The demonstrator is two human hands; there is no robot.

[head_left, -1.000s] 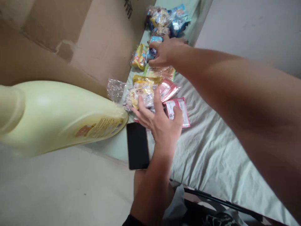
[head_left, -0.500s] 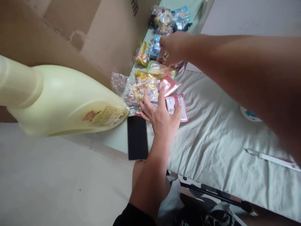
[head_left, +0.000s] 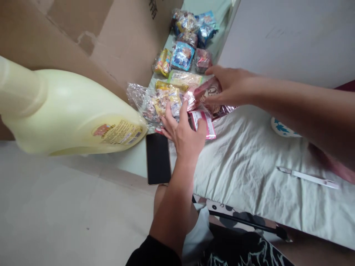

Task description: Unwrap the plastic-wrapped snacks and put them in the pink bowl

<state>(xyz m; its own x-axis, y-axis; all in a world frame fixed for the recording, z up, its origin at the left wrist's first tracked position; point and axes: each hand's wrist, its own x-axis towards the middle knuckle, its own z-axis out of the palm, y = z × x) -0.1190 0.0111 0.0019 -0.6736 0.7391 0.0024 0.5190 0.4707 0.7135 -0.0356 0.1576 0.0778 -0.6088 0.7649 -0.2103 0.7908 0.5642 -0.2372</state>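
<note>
My left hand (head_left: 186, 136) lies over a heap of wrapped snacks with its fingers spread. Its fingertips rest on a clear-wrapped yellow snack packet (head_left: 174, 99), and a pink and white packet (head_left: 210, 129) sits under its thumb side. My right hand (head_left: 233, 87) comes in from the right, thumb and fingers around a shiny dark red and brown snack packet (head_left: 213, 94) at the heap's right edge. Just above are a green-edged packet (head_left: 184, 78), a blue snack packet (head_left: 182, 56) and a small red wrapped snack (head_left: 203, 59).
A large pale yellow bottle (head_left: 77, 111) looms at the left, before a cardboard box (head_left: 91, 40). A phone (head_left: 158, 159) lies by my left wrist. On the wrinkled pale sheet (head_left: 244, 159) are a white pen-like tool (head_left: 307, 177) and a white and blue object (head_left: 283, 127).
My right hand has moved down and right from among the upper packets to the heap's right side with the dark red packet. The small red snack is now visible. My left hand stays on the heap.
</note>
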